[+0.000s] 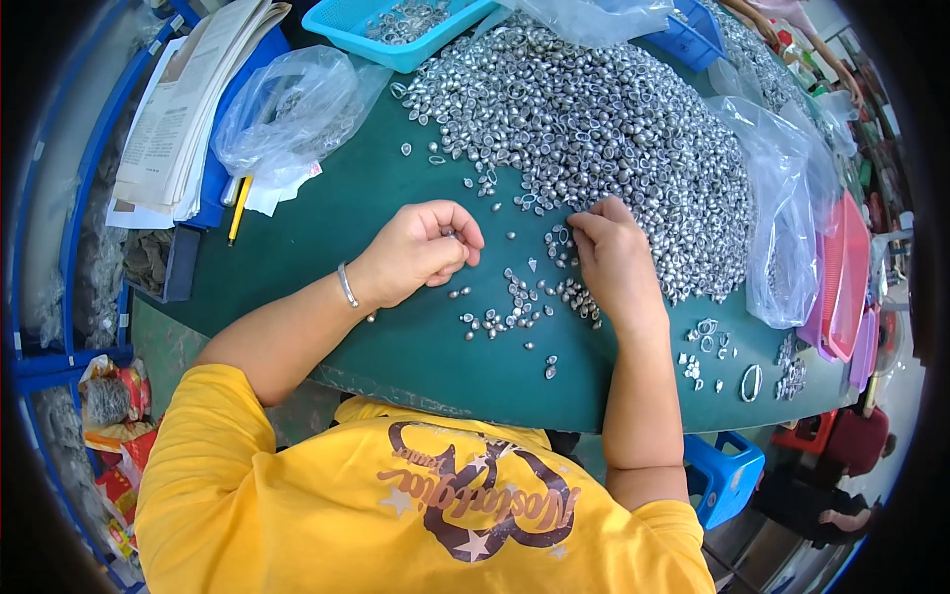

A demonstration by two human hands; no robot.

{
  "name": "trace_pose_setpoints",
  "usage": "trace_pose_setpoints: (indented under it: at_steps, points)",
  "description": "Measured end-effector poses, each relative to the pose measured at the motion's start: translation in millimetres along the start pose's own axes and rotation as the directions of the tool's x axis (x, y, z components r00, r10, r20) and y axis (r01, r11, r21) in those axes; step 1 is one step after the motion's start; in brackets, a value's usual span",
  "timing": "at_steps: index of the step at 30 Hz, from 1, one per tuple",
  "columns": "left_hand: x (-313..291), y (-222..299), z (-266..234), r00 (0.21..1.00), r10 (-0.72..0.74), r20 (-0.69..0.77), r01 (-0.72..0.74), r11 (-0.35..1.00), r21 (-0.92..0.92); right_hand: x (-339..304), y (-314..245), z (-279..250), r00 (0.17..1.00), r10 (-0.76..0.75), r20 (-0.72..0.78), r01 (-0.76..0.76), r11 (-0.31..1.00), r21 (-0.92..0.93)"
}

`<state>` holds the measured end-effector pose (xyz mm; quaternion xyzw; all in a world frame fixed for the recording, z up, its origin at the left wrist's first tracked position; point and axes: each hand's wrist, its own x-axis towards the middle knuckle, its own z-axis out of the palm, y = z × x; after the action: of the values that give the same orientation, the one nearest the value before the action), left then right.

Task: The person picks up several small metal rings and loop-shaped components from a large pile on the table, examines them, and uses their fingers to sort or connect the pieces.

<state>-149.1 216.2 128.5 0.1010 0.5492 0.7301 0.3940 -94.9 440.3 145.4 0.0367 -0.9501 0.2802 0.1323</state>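
A large heap of small silver teardrop-shaped metal pieces [584, 119] covers the far middle and right of the green table. My left hand [421, 252], with a metal bangle at its wrist, is closed above the bare tabletop left of the heap. Between its curled fingers a bit of small silver metal pieces [450, 234] shows. At the heap's near left edge my right hand [616, 252] is closed, thumb and fingers pinched together; what they hold, if anything, is too small to make out. Loose metal pieces [520, 297] lie scattered between the hands.
A turquoise basket [396, 49] and a clear plastic bag [297, 109] sit at the far left, near stacked papers [178, 119] and a yellow pen [238, 213]. Another clear bag [782, 238] and a red basket [844, 277] edge the right. Below stands a blue stool [727, 475].
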Motion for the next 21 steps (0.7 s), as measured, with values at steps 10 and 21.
trace_pose_setpoints:
  at_steps: [10,21]
  points:
    - [-1.6,4.8,1.6,1.000,-0.028,0.007,0.028,0.999,0.037,-11.3,-7.6,-2.1,0.990,0.130,0.057,-0.108,0.948,-0.298]
    - [-2.3,5.0,0.1,0.999,-0.035,0.019,0.035,0.999,0.006,-7.2,-3.1,-0.4,0.999,0.033,0.022,-0.036,0.982,0.186]
